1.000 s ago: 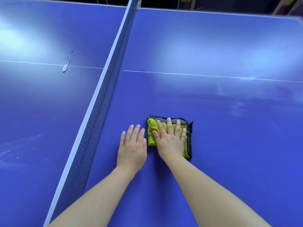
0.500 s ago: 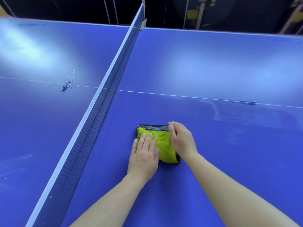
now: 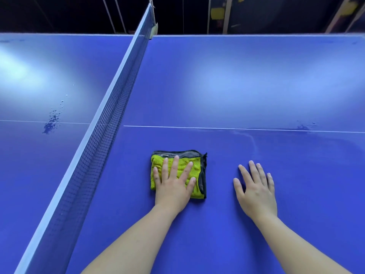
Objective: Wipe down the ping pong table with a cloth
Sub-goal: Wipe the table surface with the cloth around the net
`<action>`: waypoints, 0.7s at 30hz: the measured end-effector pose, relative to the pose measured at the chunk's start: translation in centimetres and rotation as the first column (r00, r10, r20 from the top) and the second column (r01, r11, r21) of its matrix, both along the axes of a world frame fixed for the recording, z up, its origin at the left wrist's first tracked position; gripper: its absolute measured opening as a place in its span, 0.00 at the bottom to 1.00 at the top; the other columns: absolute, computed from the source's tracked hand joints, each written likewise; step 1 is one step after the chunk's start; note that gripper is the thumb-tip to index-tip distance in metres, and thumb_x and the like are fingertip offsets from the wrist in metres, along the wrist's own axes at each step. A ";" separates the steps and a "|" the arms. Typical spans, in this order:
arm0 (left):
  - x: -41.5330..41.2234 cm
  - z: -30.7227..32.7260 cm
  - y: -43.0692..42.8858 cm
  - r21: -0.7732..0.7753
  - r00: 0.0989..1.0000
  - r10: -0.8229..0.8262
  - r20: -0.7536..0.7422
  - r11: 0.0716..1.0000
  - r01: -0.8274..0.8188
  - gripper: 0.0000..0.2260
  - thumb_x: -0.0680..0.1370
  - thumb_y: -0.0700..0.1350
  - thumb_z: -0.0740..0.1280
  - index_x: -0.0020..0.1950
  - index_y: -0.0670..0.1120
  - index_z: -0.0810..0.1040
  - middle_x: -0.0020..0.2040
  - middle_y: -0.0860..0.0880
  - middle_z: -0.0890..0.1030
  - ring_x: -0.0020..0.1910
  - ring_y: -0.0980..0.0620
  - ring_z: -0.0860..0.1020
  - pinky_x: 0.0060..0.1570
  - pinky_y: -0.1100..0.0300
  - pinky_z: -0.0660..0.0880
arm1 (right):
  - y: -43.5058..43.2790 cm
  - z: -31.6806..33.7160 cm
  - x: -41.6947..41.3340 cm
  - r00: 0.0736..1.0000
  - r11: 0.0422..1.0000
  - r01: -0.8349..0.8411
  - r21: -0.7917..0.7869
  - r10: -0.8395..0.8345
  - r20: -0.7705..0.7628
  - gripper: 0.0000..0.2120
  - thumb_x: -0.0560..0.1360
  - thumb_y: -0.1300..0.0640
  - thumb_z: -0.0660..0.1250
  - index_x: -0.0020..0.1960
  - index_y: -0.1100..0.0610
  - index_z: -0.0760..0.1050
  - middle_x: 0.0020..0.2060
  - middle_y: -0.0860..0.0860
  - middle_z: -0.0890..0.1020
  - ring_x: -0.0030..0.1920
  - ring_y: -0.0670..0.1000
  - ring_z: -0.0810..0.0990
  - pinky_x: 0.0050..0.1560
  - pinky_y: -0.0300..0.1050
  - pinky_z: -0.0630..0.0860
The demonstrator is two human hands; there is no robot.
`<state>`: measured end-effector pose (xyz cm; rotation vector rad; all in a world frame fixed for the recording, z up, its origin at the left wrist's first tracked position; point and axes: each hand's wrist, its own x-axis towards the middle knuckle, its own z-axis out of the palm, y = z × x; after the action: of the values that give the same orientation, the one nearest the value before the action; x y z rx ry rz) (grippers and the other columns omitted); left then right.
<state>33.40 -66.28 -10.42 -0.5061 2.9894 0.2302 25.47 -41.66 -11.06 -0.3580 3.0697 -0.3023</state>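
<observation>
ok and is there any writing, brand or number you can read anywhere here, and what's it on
No text can be read in this view.
On the ping pong table: only white lines, no print.
On the cloth: no label or brand shows.
On the net: no lettering visible.
On the yellow patches behind the table: too dark and blurred to read.

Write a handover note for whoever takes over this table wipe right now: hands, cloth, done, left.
Hands: left hand flat, pressing the folded cloth on the table, right of the net; right hand flat on bare table, apart from the cloth.
Done: faint wipe streak past the right hand.
Left: droplets by the white line on the right, and a droplet patch across the net.
</observation>
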 end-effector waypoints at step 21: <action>-14.4 1.8 0.4 0.097 0.994 0.046 0.100 0.994 -0.055 0.24 0.83 0.64 0.43 0.80 0.67 0.43 0.83 0.50 0.39 0.79 0.39 0.35 0.73 0.33 0.32 | -0.2 -0.8 -0.3 0.995 0.999 0.002 0.054 0.003 -0.098 0.28 0.80 0.39 0.50 0.74 0.49 0.70 0.78 0.52 0.65 0.79 0.53 0.57 0.77 0.60 0.54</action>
<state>19.04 -65.90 -8.60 -0.5653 2.8564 0.3463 25.19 -41.82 -11.89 -0.3821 3.1665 -0.2078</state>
